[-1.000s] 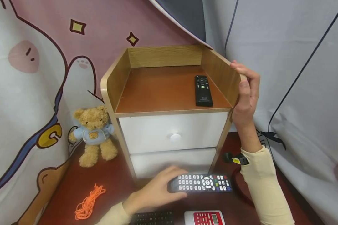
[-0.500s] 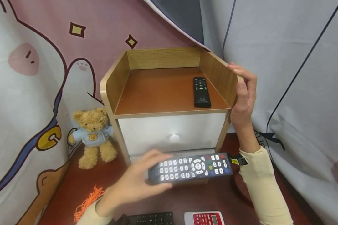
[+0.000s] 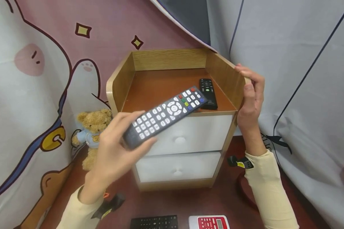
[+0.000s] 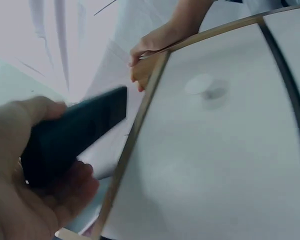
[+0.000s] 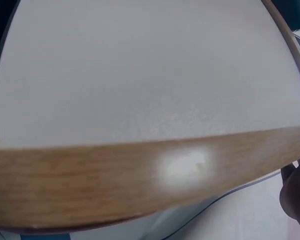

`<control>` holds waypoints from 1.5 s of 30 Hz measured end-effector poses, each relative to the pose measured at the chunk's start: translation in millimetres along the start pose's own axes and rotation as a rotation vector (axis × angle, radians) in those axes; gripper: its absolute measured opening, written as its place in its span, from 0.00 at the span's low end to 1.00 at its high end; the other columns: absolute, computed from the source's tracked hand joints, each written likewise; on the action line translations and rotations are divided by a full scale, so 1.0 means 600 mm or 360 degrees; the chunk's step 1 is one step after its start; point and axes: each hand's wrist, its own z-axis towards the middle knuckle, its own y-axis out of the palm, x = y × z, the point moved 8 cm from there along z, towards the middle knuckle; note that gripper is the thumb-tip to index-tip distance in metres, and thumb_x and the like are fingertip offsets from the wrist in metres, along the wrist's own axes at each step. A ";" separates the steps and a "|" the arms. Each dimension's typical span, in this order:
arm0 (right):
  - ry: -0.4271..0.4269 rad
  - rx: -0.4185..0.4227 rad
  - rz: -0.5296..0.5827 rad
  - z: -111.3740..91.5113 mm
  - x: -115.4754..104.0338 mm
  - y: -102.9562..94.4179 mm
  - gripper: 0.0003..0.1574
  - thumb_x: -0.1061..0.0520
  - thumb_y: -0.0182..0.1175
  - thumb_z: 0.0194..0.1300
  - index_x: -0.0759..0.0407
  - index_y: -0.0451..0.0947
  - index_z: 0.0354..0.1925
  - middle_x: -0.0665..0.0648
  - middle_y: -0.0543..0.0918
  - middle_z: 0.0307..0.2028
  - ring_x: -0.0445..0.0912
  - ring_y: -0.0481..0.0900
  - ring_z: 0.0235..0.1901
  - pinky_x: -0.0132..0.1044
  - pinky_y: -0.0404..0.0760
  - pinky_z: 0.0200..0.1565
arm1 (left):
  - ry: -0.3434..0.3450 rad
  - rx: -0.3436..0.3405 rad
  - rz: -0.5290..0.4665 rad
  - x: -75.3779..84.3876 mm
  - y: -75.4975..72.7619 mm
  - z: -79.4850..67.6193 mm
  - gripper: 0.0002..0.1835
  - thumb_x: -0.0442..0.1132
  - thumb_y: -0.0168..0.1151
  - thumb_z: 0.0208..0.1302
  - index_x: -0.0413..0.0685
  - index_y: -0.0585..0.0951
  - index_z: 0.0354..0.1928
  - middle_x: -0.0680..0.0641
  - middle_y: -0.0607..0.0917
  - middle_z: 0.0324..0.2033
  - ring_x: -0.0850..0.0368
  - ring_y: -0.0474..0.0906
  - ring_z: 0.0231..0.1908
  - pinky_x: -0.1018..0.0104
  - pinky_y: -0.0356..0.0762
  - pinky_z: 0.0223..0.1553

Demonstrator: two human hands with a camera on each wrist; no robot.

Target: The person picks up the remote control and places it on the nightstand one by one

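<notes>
My left hand [image 3: 114, 144] grips the lower end of a dark remote control [image 3: 164, 117] with white buttons, thumb on one side and fingers on the other. The remote slants up to the right, in front of the small wooden cabinet [image 3: 186, 133]. In the left wrist view the same remote [image 4: 75, 130] points toward the cabinet's side edge. My right hand [image 3: 250, 98] holds the front edge of the cabinet's right side panel [image 3: 225, 78]. On the cabinet's top shelf [image 3: 160, 82] lies a black remote control [image 3: 208, 93], partly overlapped by the held one in the head view.
Two white drawers [image 3: 177, 167] with round knobs face me. A teddy bear [image 3: 96, 122] in a blue top sits left of the cabinet, partly behind my left hand. At the table's front lie another black remote [image 3: 154, 222] and a red and white calculator [image 3: 209, 222].
My left hand has lifted the white-buttoned remote from low before the bottom drawer up to shelf height, turning its far end upward. My right hand keeps its place on the side panel.
</notes>
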 end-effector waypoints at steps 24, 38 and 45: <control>-0.0008 0.0039 0.0014 0.003 -0.003 -0.008 0.20 0.59 0.39 0.67 0.61 0.72 0.51 0.51 0.78 0.55 0.53 0.68 0.65 0.42 0.59 0.69 | -0.0463 -0.0027 0.0619 -0.035 0.073 0.114 0.29 0.57 0.68 0.58 0.46 0.80 0.55 0.45 0.81 0.44 0.47 0.80 0.37 0.50 0.78 0.37; -0.0005 0.0017 -0.0032 0.003 -0.001 -0.005 0.21 0.59 0.38 0.67 0.61 0.72 0.53 0.50 0.78 0.57 0.51 0.67 0.65 0.41 0.59 0.69 | -0.0685 -0.0358 0.0921 -0.048 0.116 0.140 0.34 0.65 0.60 0.64 0.43 0.78 0.57 0.41 0.79 0.52 0.44 0.73 0.51 0.49 0.76 0.50; -0.0016 0.0027 0.0013 0.001 -0.001 -0.003 0.20 0.59 0.39 0.67 0.61 0.72 0.51 0.50 0.79 0.55 0.52 0.68 0.64 0.42 0.59 0.69 | -0.0641 -0.0464 0.0880 -0.042 0.115 0.124 0.40 0.68 0.54 0.66 0.45 0.71 0.68 0.39 0.76 0.60 0.41 0.70 0.59 0.49 0.69 0.60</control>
